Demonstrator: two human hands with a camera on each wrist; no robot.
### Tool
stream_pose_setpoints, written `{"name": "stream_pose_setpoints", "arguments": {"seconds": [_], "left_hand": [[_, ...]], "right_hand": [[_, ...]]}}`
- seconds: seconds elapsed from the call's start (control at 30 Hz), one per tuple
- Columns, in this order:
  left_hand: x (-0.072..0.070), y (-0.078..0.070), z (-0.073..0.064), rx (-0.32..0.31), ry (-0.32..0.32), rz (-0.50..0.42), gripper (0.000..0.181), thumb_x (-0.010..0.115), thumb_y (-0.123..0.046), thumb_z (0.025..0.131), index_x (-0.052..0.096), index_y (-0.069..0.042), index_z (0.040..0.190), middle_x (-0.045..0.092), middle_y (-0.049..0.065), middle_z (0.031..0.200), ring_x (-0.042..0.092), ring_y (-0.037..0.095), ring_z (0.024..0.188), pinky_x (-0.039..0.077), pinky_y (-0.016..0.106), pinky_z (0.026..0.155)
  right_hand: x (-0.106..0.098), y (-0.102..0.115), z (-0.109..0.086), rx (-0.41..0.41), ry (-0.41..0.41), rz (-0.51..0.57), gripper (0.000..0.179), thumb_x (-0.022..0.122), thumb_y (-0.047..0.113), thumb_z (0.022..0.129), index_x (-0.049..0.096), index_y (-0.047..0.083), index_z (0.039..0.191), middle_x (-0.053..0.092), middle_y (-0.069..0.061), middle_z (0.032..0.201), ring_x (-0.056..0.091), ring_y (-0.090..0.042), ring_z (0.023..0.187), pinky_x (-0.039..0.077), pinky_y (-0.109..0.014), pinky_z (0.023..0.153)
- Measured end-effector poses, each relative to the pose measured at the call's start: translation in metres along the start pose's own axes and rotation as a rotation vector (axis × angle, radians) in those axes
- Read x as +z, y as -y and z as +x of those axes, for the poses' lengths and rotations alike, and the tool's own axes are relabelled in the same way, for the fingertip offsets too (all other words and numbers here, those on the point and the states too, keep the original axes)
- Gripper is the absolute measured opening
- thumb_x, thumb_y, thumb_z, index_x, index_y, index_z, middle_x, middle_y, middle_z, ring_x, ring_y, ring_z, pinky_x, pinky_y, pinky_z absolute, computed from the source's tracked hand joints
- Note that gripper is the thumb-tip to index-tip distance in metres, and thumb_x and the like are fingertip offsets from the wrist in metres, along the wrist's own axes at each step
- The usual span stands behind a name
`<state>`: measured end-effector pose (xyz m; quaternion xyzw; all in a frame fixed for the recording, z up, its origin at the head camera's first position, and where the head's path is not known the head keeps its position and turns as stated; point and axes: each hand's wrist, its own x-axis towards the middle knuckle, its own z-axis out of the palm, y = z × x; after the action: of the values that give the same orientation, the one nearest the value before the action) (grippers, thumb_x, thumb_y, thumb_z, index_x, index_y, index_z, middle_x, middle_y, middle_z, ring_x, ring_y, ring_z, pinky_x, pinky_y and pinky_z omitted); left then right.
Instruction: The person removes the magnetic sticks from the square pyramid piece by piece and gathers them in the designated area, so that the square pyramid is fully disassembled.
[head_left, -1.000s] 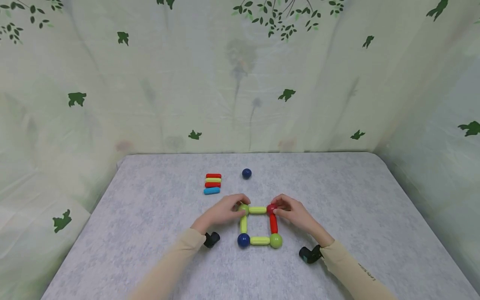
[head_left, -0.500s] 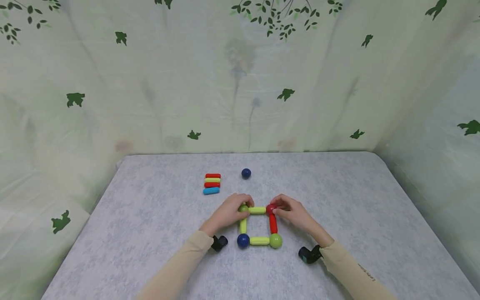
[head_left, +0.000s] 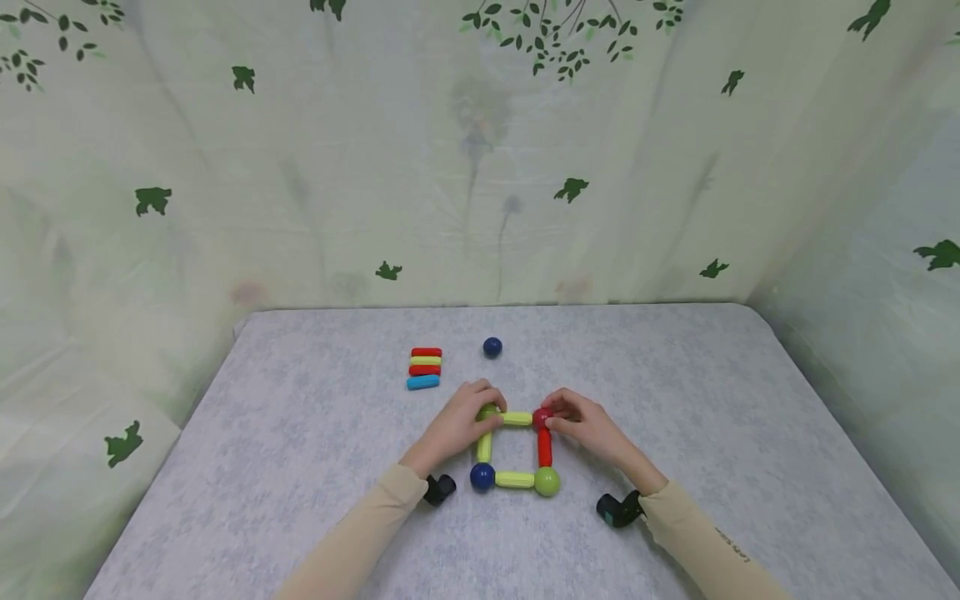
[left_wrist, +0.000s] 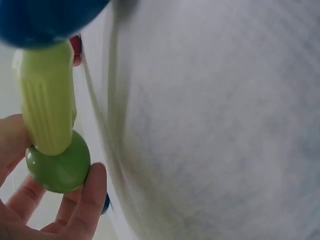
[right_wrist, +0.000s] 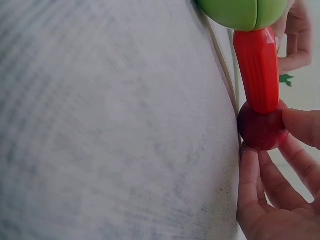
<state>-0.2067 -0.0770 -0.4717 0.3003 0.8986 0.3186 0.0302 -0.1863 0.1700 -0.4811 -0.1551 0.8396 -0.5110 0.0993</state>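
A square frame of balls joined by rods lies before me. My left hand [head_left: 457,423] pinches the far-left green ball [left_wrist: 62,170] between thumb and fingers. At the far-right corner, the red ball [right_wrist: 261,129] is held by the thumb and fingertips of my right hand [head_left: 588,427]. A dark blue ball [head_left: 482,477] forms the near-left corner, a second green ball [head_left: 547,482] the near-right one. Yellow-green rods make the far side [head_left: 517,418], left side [head_left: 483,450] and near side [head_left: 514,480]; a red rod [head_left: 544,450] makes the right side.
Beyond the left hand, several loose rods [head_left: 425,370] in red, yellow-green and blue lie in a stack-like row. A loose dark blue ball [head_left: 492,347] sits to their right. The cloth-covered table [head_left: 675,375] ends at a leaf-printed curtain [head_left: 480,208].
My left hand first shifted right, its fingers coming further over the far-left green ball. Then the frame's near corners swung slightly left. The right hand has stayed on the red ball.
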Motion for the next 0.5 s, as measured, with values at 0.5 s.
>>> {"name": "stream_pose_setpoints", "arguments": {"seconds": [0.5], "left_hand": [[-0.009,0.013,-0.009,-0.089,0.082,-0.304,0.024,0.06,0.001,0.084,0.063,-0.013,0.104,0.059,-0.003,0.102,0.053,0.016,0.092,0.048,0.033,0.084]], "right_hand": [[-0.002,0.024,-0.007,0.021,0.02,0.013,0.022,0.058,0.005,0.094,0.058,-0.001,0.115,0.061,-0.017,0.113,0.058,-0.033,0.103,0.048,-0.046,0.087]]}}
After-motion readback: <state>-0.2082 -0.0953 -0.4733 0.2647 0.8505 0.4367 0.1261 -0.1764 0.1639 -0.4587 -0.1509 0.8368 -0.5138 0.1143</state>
